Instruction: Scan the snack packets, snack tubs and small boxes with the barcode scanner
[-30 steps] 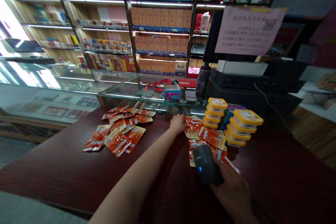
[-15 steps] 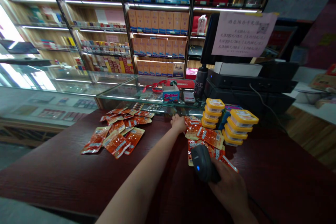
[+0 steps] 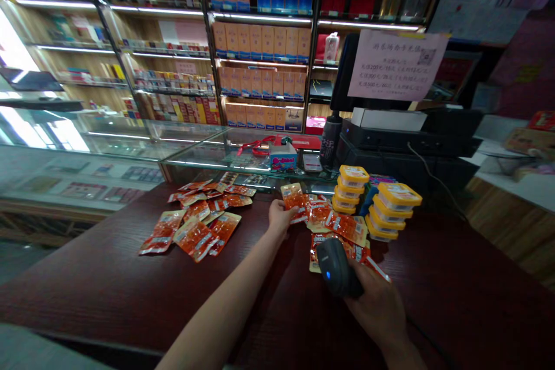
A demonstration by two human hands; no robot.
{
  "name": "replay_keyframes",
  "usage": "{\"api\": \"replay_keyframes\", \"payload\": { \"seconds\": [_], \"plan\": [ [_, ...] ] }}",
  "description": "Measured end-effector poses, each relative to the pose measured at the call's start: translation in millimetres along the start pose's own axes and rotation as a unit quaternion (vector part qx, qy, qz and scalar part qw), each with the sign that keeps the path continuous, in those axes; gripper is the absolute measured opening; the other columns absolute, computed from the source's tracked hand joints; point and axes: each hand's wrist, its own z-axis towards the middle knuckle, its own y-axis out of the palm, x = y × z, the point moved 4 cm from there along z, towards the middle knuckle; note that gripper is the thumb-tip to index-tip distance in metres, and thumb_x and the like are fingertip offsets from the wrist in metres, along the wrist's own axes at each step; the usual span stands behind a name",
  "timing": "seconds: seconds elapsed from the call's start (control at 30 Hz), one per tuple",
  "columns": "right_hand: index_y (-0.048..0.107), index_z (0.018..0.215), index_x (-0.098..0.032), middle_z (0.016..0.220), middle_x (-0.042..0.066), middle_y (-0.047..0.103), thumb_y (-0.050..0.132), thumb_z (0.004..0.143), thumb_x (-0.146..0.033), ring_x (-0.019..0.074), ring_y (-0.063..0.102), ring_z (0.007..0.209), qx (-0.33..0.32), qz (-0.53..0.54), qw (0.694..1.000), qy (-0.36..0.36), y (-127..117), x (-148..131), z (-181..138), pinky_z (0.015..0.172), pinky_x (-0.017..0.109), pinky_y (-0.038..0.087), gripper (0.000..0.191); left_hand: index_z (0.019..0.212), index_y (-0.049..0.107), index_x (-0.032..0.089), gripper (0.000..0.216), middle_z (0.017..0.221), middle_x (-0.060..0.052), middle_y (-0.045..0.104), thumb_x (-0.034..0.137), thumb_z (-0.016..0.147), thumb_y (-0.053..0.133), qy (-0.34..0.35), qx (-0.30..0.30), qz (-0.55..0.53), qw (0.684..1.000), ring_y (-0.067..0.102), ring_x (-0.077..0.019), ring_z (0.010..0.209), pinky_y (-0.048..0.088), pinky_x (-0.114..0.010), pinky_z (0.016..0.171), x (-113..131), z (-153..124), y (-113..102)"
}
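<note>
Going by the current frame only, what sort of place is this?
Probably a small shop, at its checkout counter: lit shelves of boxed goods line the back wall, a glass display case stands before them, and the right hand holds what looks like a barcode scanner.

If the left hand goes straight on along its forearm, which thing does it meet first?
Past the orange packet it holds, the left hand would probably meet the glass counter; depth is unclear, and it might first brush the packet pile at right.
</note>
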Motion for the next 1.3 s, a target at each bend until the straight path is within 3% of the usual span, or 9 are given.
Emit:
{"api": "replay_keyframes", "payload": {
  "seconds": [0.13, 0.5, 0.63, 0.77, 0.83, 0.97, 1.03, 1.17, 1.3],
  "plan": [
    [0.057, 0.116, -0.021, 0.106, 0.007, 0.07, 0.053, 0.074, -0.022, 0.0251, 0.067, 0.093, -0.006, 0.051, 0.998, 0.037, -7.2, -2.2, 5.8, 0.078, 0.037, 0.052, 0.042, 0.091, 0.056, 0.014, 0.046, 0.085, -0.008, 0.07, 0.026, 0.053, 0.08, 0.019, -0.064, -0.137, 0.988, 0.067, -0.0202, 0.073, 0.054, -0.035, 0.07, -12.4, -25.0, -1.3],
    [0.067, 0.099, -0.017, 0.093, 0.008, 0.073, 0.066, 0.069, -0.043, 0.0255, 0.066, 0.086, -0.021, 0.332, 0.932, 0.143, -22.7, -38.7, 37.9, 0.081, 0.038, 0.052, 0.039, 0.094, 0.066, 0.012, 0.035, 0.096, -0.01, 0.072, 0.021, 0.061, 0.073, 0.092, -0.085, -0.086, 0.988, 0.067, -0.0235, 0.088, 0.052, -0.038, 0.083, -20.8, -35.4, -0.1],
    [0.068, 0.097, -0.017, 0.086, 0.006, 0.073, 0.068, 0.066, -0.043, 0.022, 0.065, 0.072, -0.037, 0.367, 0.912, 0.18, -14.9, -42.7, 38.8, 0.061, 0.032, 0.053, 0.04, 0.099, 0.066, 0.013, 0.036, 0.1, -0.01, 0.071, 0.02, 0.064, 0.071, 0.116, -0.095, -0.03, 0.988, 0.067, -0.0237, 0.09, 0.051, -0.037, 0.084, -15.9, -36.8, 0.3],
    [0.066, 0.098, -0.016, 0.068, 0.003, 0.069, 0.065, 0.07, -0.045, 0.0126, 0.05, 0.041, -0.091, 0.38, 0.89, 0.234, -9.2, -43.1, 36.0, 0.037, 0.025, 0.04, 0.041, 0.091, 0.066, 0.013, 0.029, 0.094, -0.009, 0.072, 0.018, 0.063, 0.071, 0.112, -0.089, -0.063, 0.988, 0.067, -0.0222, 0.086, 0.051, -0.036, 0.083, -13.3, -38.0, 0.0],
    [0.065, 0.098, -0.016, 0.072, 0.004, 0.071, 0.065, 0.071, -0.045, 0.0146, 0.055, 0.046, -0.099, 0.349, 0.908, 0.211, -13.2, -44.0, 37.4, 0.041, 0.026, 0.044, 0.04, 0.087, 0.066, 0.013, 0.027, 0.091, -0.008, 0.072, 0.016, 0.061, 0.071, 0.106, -0.08, -0.075, 0.988, 0.067, -0.0215, 0.084, 0.051, -0.035, 0.082, -13.1, -38.7, -0.2],
    [0.064, 0.104, -0.021, 0.096, 0.007, 0.073, 0.062, 0.075, -0.037, 0.0254, 0.068, 0.086, -0.072, 0.189, 0.975, 0.09, -22.2, -41.6, 36.4, 0.072, 0.034, 0.052, 0.033, 0.089, 0.066, 0.013, 0.028, 0.092, -0.008, 0.071, 0.014, 0.061, 0.07, 0.101, -0.071, -0.082, 0.989, 0.066, -0.0208, 0.085, 0.051, -0.035, 0.082, -11.4, -40.7, -0.7],
    [0.062, 0.108, -0.022, 0.097, 0.007, 0.073, 0.057, 0.076, -0.03, 0.0267, 0.068, 0.085, -0.035, 0.074, 0.995, 0.058, -20.5, -34.3, 29.7, 0.07, 0.035, 0.052, 0.034, 0.087, 0.067, 0.013, 0.025, 0.091, -0.008, 0.071, 0.015, 0.062, 0.07, 0.106, -0.056, -0.077, 0.99, 0.066, -0.0205, 0.085, 0.05, -0.034, 0.083, -9.2, -41.6, -2.6],
    [0.057, 0.113, -0.017, 0.101, 0.011, 0.071, 0.051, 0.078, -0.026, 0.025, 0.068, 0.084, 0.043, -0.038, 0.997, -0.053, -7.8, -24.4, 13.1, 0.069, 0.034, 0.051, 0.036, 0.087, 0.064, 0.014, 0.023, 0.089, -0.007, 0.07, 0.021, 0.067, 0.069, 0.119, -0.01, -0.084, 0.989, 0.066, -0.0189, 0.083, 0.051, -0.031, 0.079, -4.2, -44.6, -8.1],
    [0.056, 0.112, -0.013, 0.096, 0.013, 0.071, 0.051, 0.081, -0.026, 0.0238, 0.068, 0.081, 0.083, -0.056, 0.988, -0.117, -0.3, -20.9, 5.4, 0.071, 0.033, 0.051, 0.034, 0.094, 0.055, 0.016, 0.028, 0.093, -0.007, 0.067, 0.027, 0.071, 0.067, 0.094, 0.036, -0.097, 0.99, 0.064, -0.0151, 0.072, 0.05, -0.023, 0.056, -4.4, -43.5, -11.8]
  ]
}}
